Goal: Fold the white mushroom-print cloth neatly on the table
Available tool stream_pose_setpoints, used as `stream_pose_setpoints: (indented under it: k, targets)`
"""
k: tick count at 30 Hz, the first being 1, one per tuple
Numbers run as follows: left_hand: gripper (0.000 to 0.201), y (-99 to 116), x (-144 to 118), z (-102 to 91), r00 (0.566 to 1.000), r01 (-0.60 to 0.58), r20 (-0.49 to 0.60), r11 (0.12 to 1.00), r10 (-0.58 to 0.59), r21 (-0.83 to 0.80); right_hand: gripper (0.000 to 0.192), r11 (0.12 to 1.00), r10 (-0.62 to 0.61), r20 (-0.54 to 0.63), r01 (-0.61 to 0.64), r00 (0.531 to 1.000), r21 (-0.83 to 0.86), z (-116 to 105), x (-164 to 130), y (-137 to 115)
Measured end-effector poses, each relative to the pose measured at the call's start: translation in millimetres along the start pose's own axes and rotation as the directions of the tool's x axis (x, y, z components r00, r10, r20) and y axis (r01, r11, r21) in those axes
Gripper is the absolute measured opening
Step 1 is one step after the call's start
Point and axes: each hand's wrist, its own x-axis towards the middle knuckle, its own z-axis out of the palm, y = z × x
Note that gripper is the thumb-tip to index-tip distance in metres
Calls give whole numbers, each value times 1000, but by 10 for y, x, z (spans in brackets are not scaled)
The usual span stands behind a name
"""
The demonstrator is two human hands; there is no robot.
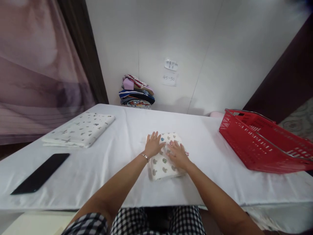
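Note:
A folded white cloth (161,166) printed with mushrooms lies in front of me on the table. My left hand (153,145) rests flat on its upper left part, fingers stretched forward. On the cloth's right side lies my right hand (178,155), palm down with the fingers spread. Both hands press on top of the cloth, and neither grips it. Part of the print is hidden under them. A small red-outlined shape shows at the cloth's right edge, beside my right hand.
The table (117,176) has a white cover. At the left lie another folded printed cloth (83,129) and a black flat slab (41,173). A red plastic basket (254,143) stands at the right. Behind the table is a stack of folded fabrics (137,93) against the wall, near paper notes (169,79).

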Motion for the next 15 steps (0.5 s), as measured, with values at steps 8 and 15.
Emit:
stream_pose_setpoints:
  k: [8,15]
  targets:
    - [56,12,-218,232,998,-49,-34,996,47,-73,58,977,212,-49,-213,976,-14,207,-21,369]
    - [53,63,-320,66,986,118,-99,981,-135,-156,53,841,405,-106,-325,908,432,51,-111,655]
